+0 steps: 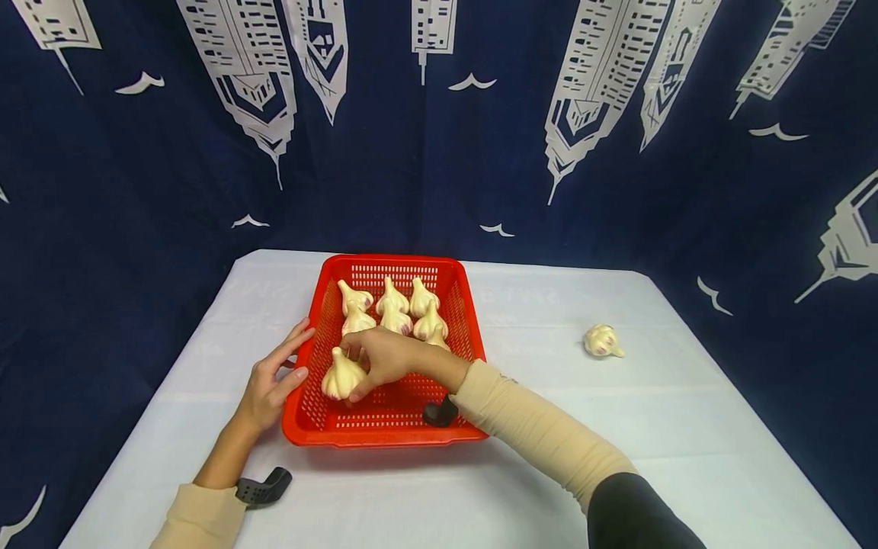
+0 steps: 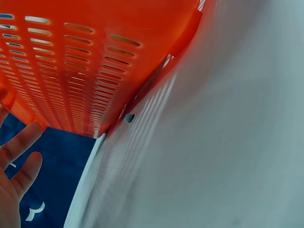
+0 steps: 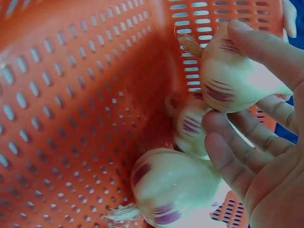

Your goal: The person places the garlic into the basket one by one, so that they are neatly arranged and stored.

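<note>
A red plastic basket (image 1: 384,437) sits on the table, with several garlic bulbs (image 1: 393,314) in rows toward its far end. Between thumb and fingers, my right hand (image 1: 386,355) grips one garlic bulb (image 1: 341,377) near the basket's left side. The right wrist view shows that bulb (image 3: 221,78) pinched above other bulbs (image 3: 173,185), its root tuft facing away from the palm. My left hand (image 1: 267,387) rests on the left rim with extended fingers. In the left wrist view, fingertips of the left hand (image 2: 16,166) touch the basket's side (image 2: 71,61).
One garlic bulb (image 1: 601,341) lies by itself on the white-covered table (image 1: 549,427), right of the basket. A dark blue cloth (image 1: 411,206) with white building prints hangs behind the table. Black wrist devices (image 1: 264,488) are worn on both arms.
</note>
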{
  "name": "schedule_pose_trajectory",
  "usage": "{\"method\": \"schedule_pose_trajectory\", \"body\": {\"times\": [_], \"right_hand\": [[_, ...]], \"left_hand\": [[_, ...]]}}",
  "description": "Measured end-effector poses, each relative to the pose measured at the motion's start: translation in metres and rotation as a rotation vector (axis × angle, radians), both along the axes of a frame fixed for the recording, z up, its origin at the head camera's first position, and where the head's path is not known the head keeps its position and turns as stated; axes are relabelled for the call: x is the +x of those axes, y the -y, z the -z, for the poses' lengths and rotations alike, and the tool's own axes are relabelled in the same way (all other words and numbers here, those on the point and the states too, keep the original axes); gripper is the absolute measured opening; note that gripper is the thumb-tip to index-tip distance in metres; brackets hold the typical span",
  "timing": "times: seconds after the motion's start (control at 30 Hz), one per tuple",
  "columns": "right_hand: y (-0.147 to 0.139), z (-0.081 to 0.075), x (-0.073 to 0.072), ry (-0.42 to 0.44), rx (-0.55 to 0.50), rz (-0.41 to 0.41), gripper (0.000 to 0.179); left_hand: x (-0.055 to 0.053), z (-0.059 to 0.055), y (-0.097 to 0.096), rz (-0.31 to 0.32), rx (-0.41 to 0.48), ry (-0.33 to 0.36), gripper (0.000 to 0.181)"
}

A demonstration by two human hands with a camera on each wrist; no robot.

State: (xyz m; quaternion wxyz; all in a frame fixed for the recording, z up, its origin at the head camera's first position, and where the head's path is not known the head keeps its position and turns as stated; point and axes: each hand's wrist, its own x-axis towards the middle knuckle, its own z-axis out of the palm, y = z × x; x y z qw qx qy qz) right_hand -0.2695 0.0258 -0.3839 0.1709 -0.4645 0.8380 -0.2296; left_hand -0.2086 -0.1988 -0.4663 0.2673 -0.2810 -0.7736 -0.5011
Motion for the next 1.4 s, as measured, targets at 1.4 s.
{"method": "schedule_pose_trajectory", "body": {"times": [1.4], "right_hand": [[0.005, 0.010, 0.000, -0.113, 0.078, -0.027, 0.053]], "left_hand": [[-0.002, 0.001, 0.000, 0.000, 0.022, 0.036, 0.054]]}}
